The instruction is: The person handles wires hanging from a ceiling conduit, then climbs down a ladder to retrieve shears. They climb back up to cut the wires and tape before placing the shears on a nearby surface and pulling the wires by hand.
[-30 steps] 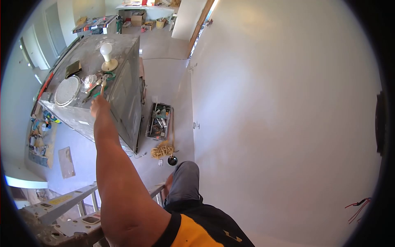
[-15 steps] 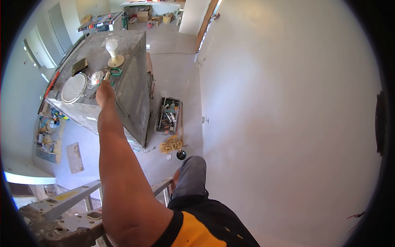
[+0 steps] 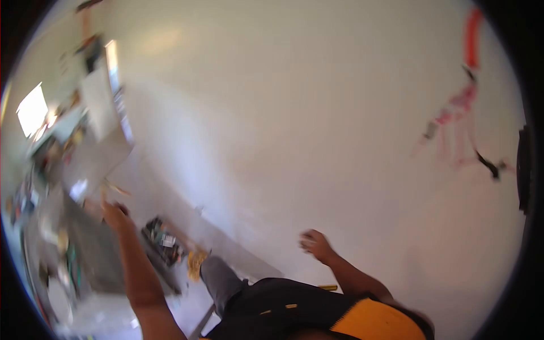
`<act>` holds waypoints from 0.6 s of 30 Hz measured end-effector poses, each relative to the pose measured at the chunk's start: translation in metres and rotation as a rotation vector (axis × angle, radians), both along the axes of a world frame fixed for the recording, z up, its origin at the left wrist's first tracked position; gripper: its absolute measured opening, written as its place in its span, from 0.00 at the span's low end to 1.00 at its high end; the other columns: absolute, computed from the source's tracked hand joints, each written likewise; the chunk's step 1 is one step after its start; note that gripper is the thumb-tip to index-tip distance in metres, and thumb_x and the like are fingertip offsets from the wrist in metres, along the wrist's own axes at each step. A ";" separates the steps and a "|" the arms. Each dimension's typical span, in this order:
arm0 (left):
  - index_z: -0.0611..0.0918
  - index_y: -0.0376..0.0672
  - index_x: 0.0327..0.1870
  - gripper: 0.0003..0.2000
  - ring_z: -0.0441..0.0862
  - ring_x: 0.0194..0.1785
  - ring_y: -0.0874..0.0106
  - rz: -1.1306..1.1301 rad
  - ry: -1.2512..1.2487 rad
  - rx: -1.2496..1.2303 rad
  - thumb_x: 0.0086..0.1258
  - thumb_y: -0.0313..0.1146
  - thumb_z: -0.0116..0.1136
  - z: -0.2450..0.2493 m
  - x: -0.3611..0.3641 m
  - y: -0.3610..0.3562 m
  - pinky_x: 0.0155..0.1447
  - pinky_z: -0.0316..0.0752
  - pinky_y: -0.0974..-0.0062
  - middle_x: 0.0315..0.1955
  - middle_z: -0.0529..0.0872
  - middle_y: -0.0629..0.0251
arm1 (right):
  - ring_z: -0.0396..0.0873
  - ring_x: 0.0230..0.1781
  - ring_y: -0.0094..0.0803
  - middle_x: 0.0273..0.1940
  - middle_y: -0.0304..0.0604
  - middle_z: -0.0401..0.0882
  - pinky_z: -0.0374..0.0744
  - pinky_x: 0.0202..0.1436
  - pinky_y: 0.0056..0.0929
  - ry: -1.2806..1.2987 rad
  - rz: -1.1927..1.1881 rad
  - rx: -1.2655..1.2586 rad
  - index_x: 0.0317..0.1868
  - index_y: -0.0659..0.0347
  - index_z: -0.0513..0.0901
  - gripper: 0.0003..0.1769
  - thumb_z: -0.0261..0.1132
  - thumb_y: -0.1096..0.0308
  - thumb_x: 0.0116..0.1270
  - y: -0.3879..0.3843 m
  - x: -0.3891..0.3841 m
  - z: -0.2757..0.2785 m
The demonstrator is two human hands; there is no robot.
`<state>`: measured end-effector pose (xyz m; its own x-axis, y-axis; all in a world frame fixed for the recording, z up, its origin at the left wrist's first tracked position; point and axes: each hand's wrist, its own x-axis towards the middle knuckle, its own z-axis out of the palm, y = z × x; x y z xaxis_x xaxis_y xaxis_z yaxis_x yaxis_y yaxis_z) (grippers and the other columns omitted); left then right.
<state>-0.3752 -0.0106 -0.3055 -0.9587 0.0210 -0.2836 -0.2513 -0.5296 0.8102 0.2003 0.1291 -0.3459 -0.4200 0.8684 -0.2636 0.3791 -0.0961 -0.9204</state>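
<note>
My left hand (image 3: 116, 216) is at the lower left, its fingers closed on a thin yellowish tool (image 3: 117, 188) that is blurred and seems to have two arms. It is over the side of the grey metal cabinet (image 3: 93, 249). My right hand (image 3: 317, 246) is in front of the pale wall (image 3: 272, 141), right of centre, with its fingers curled. What it holds, if anything, cannot be made out. A round white lid (image 3: 59, 299) lies on the blurred cabinet top.
A crate of tools (image 3: 163, 241) stands on the floor beside the cabinet, with coiled yellow rope (image 3: 196, 264) near my knee. Red tubing (image 3: 472, 39) and dark-ended wires (image 3: 488, 165) come out of the wall at the right. A bright window (image 3: 33, 110) shows far left.
The view has swung right toward the wall. My left hand has come away from the cabinet top with the yellowish tool. My right hand has come into view.
</note>
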 end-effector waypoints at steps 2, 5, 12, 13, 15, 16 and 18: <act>0.74 0.49 0.30 0.17 0.70 0.22 0.78 -0.328 0.018 0.019 0.82 0.46 0.45 -0.065 0.069 0.066 0.26 0.68 0.78 0.21 0.73 0.73 | 0.82 0.44 0.40 0.41 0.50 0.82 0.81 0.48 0.37 -0.133 0.233 0.512 0.50 0.63 0.80 0.14 0.68 0.64 0.70 -0.005 -0.062 0.040; 0.75 0.45 0.41 0.17 0.82 0.40 0.69 -0.945 -0.130 0.085 0.82 0.49 0.43 -0.044 0.237 0.091 0.45 0.79 0.66 0.34 0.82 0.65 | 0.81 0.45 0.43 0.43 0.47 0.80 0.76 0.52 0.41 -0.014 0.331 0.830 0.52 0.59 0.80 0.15 0.67 0.61 0.70 -0.025 -0.111 0.082; 0.74 0.36 0.64 0.23 0.82 0.56 0.63 -1.331 -0.592 0.483 0.85 0.43 0.30 0.039 0.341 0.086 0.59 0.83 0.64 0.55 0.82 0.56 | 0.72 0.59 0.43 0.49 0.47 0.79 0.58 0.70 0.54 -0.165 0.383 1.115 0.58 0.56 0.78 0.24 0.57 0.47 0.74 -0.016 -0.121 0.090; 0.74 0.36 0.63 0.22 0.81 0.59 0.64 -1.296 -0.508 0.407 0.85 0.42 0.33 0.041 0.343 0.085 0.64 0.80 0.65 0.57 0.81 0.55 | 0.72 0.59 0.45 0.49 0.47 0.78 0.59 0.69 0.56 -0.152 0.342 1.179 0.58 0.56 0.78 0.24 0.57 0.47 0.73 -0.017 -0.123 0.085; 0.66 0.30 0.73 0.25 0.71 0.72 0.58 -1.342 -0.455 0.545 0.81 0.36 0.39 0.023 0.339 0.086 0.76 0.67 0.63 0.70 0.71 0.48 | 0.72 0.58 0.46 0.50 0.48 0.78 0.59 0.69 0.57 -0.131 0.293 1.241 0.58 0.57 0.78 0.23 0.58 0.48 0.73 -0.021 -0.122 0.081; 0.66 0.30 0.73 0.25 0.71 0.72 0.58 -1.342 -0.443 0.537 0.81 0.36 0.39 -0.012 0.331 0.098 0.76 0.67 0.63 0.70 0.71 0.48 | 0.72 0.58 0.44 0.51 0.47 0.77 0.62 0.67 0.57 -0.060 0.217 1.197 0.58 0.57 0.78 0.24 0.58 0.47 0.73 -0.021 -0.122 0.078; 0.78 0.51 0.59 0.19 0.79 0.38 0.69 -1.463 -0.355 0.660 0.86 0.48 0.34 -0.026 0.324 0.101 0.46 0.80 0.60 0.34 0.79 0.66 | 0.72 0.58 0.42 0.52 0.47 0.76 0.64 0.65 0.57 0.020 0.136 1.151 0.58 0.56 0.77 0.25 0.59 0.46 0.73 -0.023 -0.114 0.053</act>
